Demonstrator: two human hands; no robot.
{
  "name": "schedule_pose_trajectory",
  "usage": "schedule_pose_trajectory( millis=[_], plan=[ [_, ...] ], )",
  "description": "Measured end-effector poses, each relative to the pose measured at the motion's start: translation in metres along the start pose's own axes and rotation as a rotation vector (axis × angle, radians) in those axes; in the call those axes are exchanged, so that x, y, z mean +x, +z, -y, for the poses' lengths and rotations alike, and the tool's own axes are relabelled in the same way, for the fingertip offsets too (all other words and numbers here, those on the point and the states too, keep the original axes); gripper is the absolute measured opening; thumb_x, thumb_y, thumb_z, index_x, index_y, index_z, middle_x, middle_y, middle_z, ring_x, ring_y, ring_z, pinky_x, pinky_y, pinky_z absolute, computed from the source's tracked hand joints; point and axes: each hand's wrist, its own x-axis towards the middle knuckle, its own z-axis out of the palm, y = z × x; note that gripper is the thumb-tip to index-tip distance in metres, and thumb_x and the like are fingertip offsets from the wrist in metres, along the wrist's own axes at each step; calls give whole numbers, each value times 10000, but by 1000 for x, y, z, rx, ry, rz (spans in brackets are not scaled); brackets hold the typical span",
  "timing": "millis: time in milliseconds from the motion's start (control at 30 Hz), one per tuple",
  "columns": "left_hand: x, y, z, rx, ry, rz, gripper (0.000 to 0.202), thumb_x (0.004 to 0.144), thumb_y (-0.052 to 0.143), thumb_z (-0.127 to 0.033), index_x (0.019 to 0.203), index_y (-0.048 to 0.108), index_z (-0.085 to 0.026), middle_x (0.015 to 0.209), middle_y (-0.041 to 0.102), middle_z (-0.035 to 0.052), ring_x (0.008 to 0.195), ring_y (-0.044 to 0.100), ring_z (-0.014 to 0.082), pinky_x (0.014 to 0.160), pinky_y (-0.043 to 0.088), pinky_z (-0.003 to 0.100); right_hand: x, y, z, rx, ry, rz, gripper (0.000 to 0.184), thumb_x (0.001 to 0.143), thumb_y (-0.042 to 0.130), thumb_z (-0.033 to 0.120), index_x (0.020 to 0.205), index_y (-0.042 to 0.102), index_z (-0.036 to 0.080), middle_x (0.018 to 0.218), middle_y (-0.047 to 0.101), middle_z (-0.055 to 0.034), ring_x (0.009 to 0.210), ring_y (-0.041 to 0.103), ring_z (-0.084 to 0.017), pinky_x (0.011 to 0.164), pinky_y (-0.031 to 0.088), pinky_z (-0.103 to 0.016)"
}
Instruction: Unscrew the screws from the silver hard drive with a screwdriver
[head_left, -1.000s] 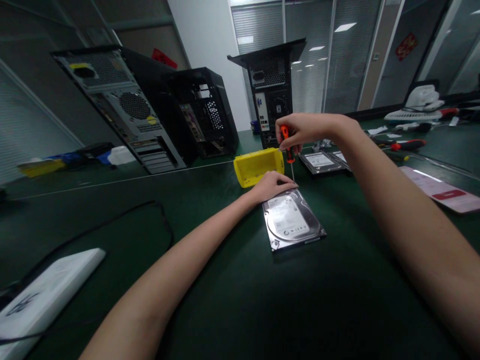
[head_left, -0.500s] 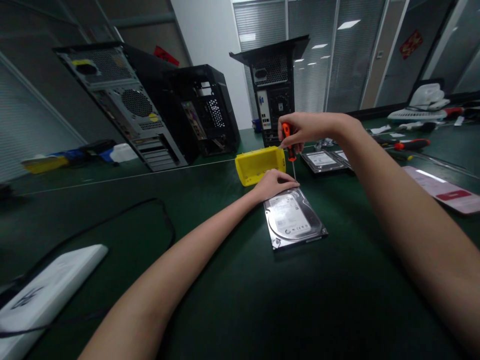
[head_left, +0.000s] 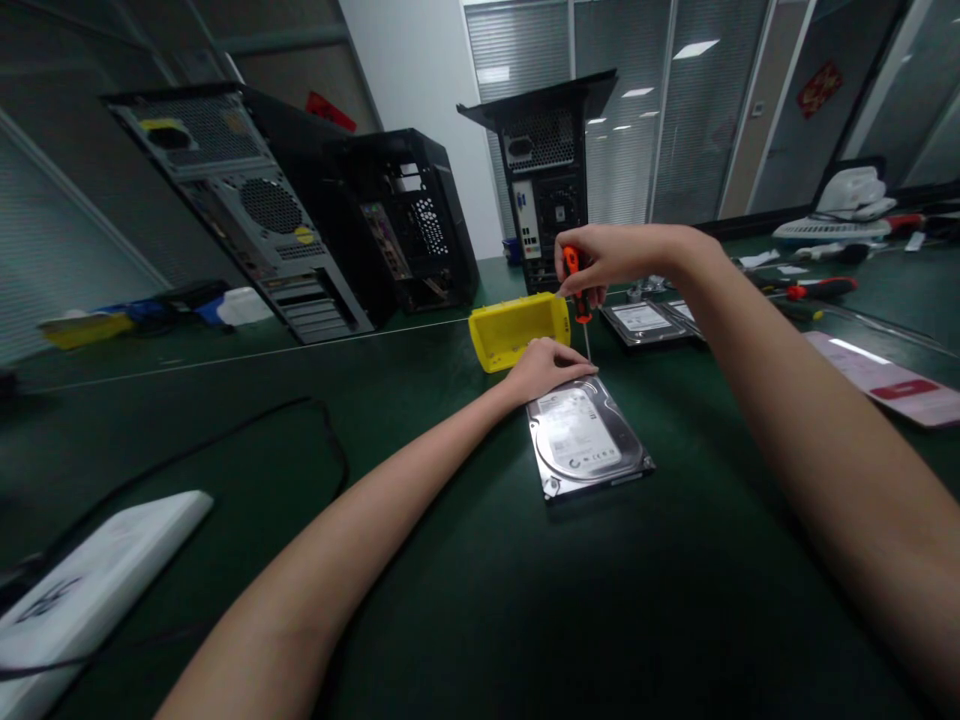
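A silver hard drive (head_left: pixel 587 443) lies label-up on the green mat. My left hand (head_left: pixel 546 367) rests on its far left corner, fingers curled over the edge and pressing it down. My right hand (head_left: pixel 609 262) is closed around the orange handle of a small screwdriver (head_left: pixel 576 287), held upright. The thin shaft points down at the drive's far edge, just right of my left fingers.
A yellow plastic bin (head_left: pixel 515 330) sits just behind my left hand. Two more hard drives (head_left: pixel 645 322) lie to the right. Three open computer cases (head_left: pixel 259 215) stand at the back. A white box (head_left: pixel 90 585) and black cable (head_left: pixel 225 440) lie at left, a red-handled screwdriver (head_left: pixel 817 289) at far right.
Both hands stay in place on the drive and the screwdriver. The view has shifted very slightly; nothing else has visibly moved.
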Motion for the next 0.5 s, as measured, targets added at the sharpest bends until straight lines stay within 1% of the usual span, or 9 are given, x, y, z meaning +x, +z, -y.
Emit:
schedule_pose_trajectory(
  millis=[200,367,500],
  plan=[
    [0,1,-1,0,-3,-17,256,776,621,-369,854,746,-160,842,729,73,732,647,160,679,483,272,1,0,-1,-3,8,-9,319,787,605,332,1018,480,152,941,619,-62,864,655,-173,640,543,-237],
    [-1,1,-2,-6,-20,-20,251,771,627,-366,852,747,-162,843,728,74,737,648,164,677,481,272,2,0,-4,5,12,-17,322,783,607,351,1002,478,153,938,616,-55,813,661,-154,601,535,-218],
    [-1,1,-2,-4,-27,-22,254,773,623,-373,851,748,-165,847,729,67,751,647,164,686,479,264,2,1,-3,20,36,-6,342,781,606,366,1017,473,156,945,626,-59,851,663,-169,636,542,-234]
  ],
)
